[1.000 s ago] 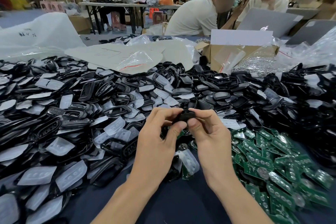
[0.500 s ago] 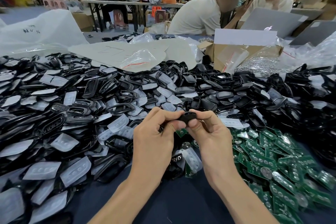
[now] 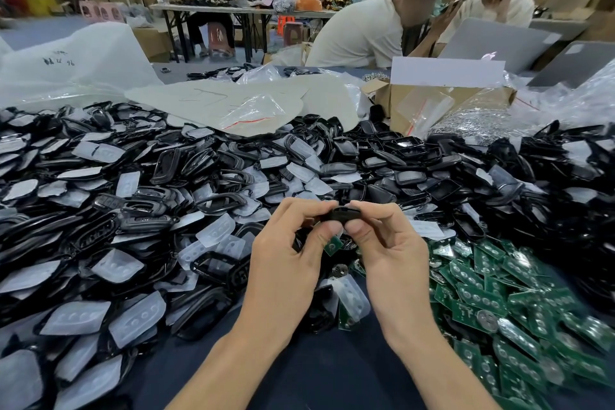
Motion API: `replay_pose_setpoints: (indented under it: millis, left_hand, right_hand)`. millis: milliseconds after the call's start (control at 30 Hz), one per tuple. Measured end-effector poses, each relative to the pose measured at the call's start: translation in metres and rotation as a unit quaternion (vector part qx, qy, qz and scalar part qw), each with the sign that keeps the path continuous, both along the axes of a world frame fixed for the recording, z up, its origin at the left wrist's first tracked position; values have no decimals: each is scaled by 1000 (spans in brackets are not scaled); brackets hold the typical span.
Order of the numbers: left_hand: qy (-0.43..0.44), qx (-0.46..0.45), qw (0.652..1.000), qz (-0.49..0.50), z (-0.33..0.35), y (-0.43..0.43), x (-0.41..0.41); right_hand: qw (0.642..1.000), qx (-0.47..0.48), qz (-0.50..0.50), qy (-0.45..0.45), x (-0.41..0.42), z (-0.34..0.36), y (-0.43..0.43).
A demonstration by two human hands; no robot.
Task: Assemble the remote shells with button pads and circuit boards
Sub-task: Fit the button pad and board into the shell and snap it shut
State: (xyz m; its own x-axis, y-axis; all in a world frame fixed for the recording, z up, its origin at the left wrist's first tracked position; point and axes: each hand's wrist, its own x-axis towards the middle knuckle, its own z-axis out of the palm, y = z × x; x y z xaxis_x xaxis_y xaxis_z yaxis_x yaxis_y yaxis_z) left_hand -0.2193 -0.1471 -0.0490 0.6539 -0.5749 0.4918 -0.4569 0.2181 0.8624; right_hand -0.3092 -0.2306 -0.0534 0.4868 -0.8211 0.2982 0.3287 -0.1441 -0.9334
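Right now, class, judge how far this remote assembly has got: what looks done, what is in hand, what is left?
Done: no finished pile can be told apart. In hand: the left hand and right hand pinch one small black plastic remote shell between them. Left: heaps of loose black shells, translucent white button pads and green circuit boards lie unassembled.

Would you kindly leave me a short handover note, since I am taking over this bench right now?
Left hand and right hand: both pinch one black plastic remote shell between thumbs and fingers, above the table.
Stock: black shell halves and translucent rubber button pads heaped left, green circuit boards heaped right.
Done: unclear whether this shell holds pad and board.
Left: finish it, then the heaps.
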Motion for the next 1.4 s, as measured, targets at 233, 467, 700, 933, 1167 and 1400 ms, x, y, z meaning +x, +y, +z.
replay_pose_setpoints:
  millis: [233, 467, 700, 933, 1167, 1400]
  left_hand:
    - [-11, 16, 1000, 3, -3, 1, 2]
    - [15, 5, 1000, 3, -7, 1, 7]
    - [-184, -4, 978, 96, -13, 0, 8]
    - [-227, -10, 967, 119, -14, -1, 8]
    - [-130, 2, 987, 97, -11, 1, 7]
    - [116, 6, 993, -7, 2, 4, 2]
  right_hand:
    - [999, -29, -13, 19, -2, 0, 3]
    - [999, -37, -10, 15, -1, 0, 5]
    - [998, 24, 53, 7, 1, -3, 1]
    - [994, 79, 79, -10, 3, -6, -1]
    - [996, 61, 69, 2, 3, -7, -2]
    - [997, -10, 55, 45, -2, -2, 3]
